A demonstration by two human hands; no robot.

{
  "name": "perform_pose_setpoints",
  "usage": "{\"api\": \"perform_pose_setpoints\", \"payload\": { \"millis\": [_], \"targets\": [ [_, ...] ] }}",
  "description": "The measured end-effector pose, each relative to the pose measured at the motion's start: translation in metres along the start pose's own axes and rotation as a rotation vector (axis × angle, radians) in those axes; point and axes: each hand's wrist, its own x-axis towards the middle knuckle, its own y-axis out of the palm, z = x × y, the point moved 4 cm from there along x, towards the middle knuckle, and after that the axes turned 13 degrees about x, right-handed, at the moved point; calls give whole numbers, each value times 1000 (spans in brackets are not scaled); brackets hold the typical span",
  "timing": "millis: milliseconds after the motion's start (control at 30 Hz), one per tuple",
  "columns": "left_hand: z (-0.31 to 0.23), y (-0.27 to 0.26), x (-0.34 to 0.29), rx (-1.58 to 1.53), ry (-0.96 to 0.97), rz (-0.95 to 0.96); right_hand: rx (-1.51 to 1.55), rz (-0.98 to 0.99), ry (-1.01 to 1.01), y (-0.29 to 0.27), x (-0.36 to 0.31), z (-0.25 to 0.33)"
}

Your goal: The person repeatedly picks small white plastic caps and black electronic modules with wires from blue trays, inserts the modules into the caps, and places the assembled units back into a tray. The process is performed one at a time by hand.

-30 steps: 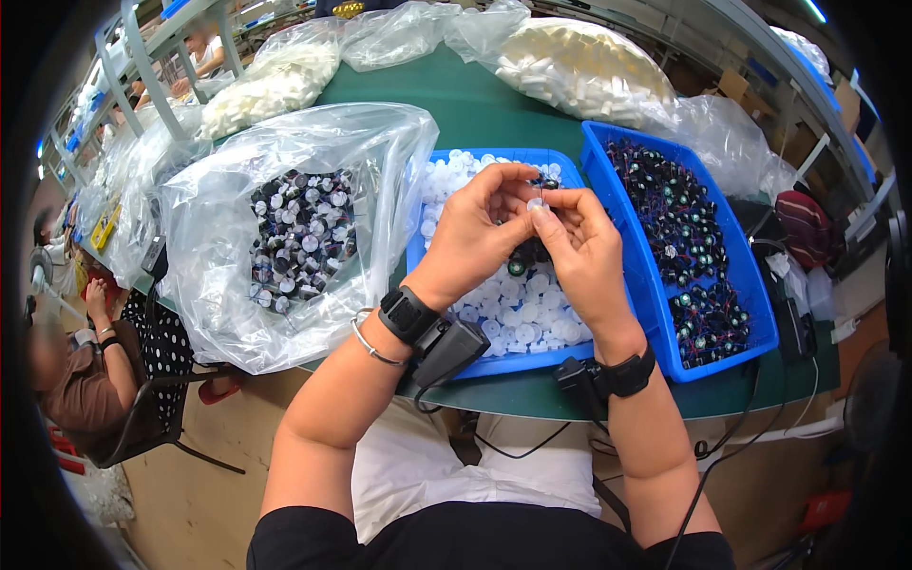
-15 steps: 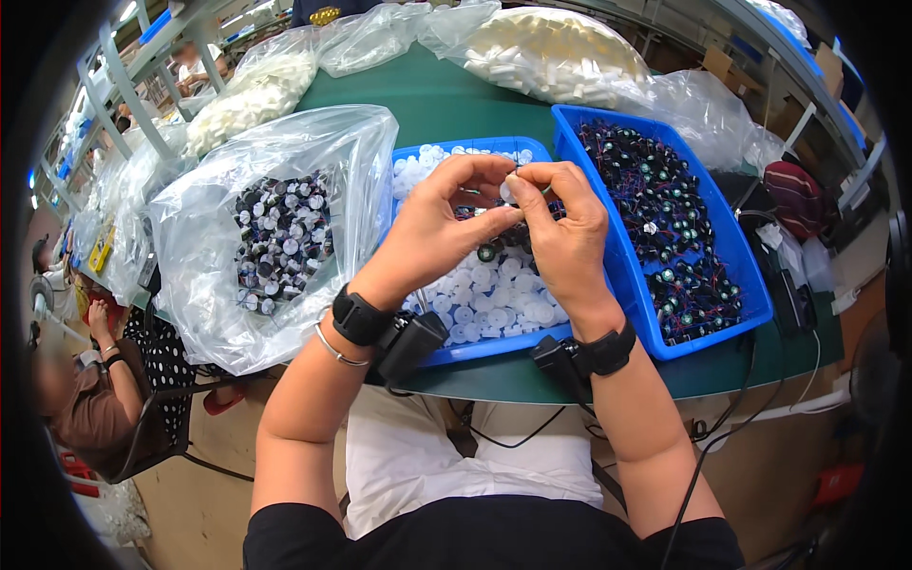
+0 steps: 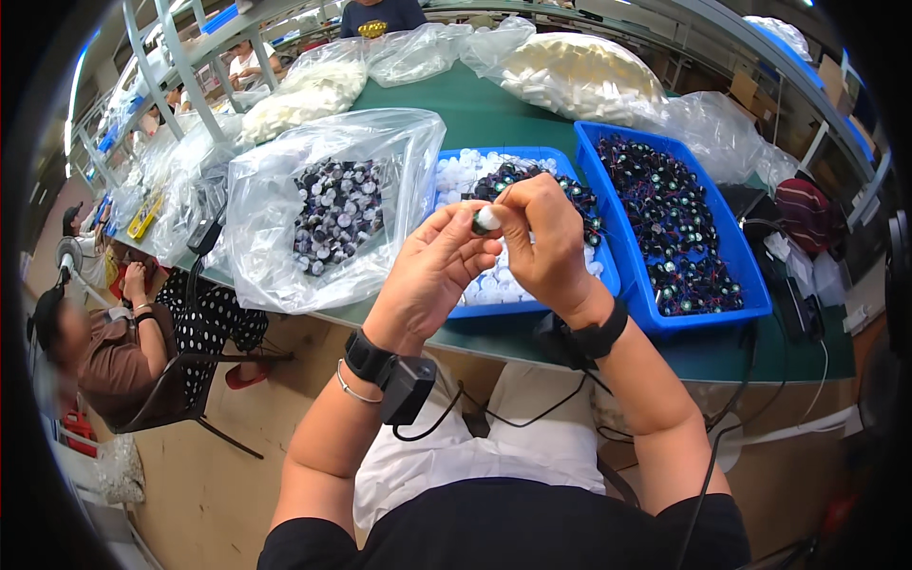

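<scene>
Over the front of the middle blue tray [image 3: 614,285], my two hands meet at the fingertips. My left hand [image 3: 429,275], palm turned up, pinches a small dark green round part [image 3: 480,227] between thumb and fingers. A white plastic cap [image 3: 489,218] sits against that part, and my right hand [image 3: 546,242] grips the cap with thumb and bent index finger. Whether the cap is fully seated is hidden by the fingertips. White caps [image 3: 489,287] fill the tray under my hands, with a heap of dark wired parts [image 3: 513,179] on top.
A blue tray [image 3: 676,325] of black wired parts stands at the right. To the left lies an open clear bag [image 3: 256,209] holding capped pieces. Bags of white parts [image 3: 579,71] line the back. A seated person [image 3: 123,351] is at far left; cables hang near my wrists.
My hands have come lower and left relative to the trays, and my left palm has turned upward. The dark green part now shows against the white cap. The whole view has shifted.
</scene>
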Motion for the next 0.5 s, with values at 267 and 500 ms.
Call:
{"api": "perform_pose_setpoints", "payload": {
  "millis": [267, 500],
  "targets": [
    [37, 21, -64, 101, 24, -48, 195, -101, 524, -11, -55, 65],
    [84, 34, -104, 169, -47, -37, 267, -239, 847, -24, -127, 87]
  ]
}}
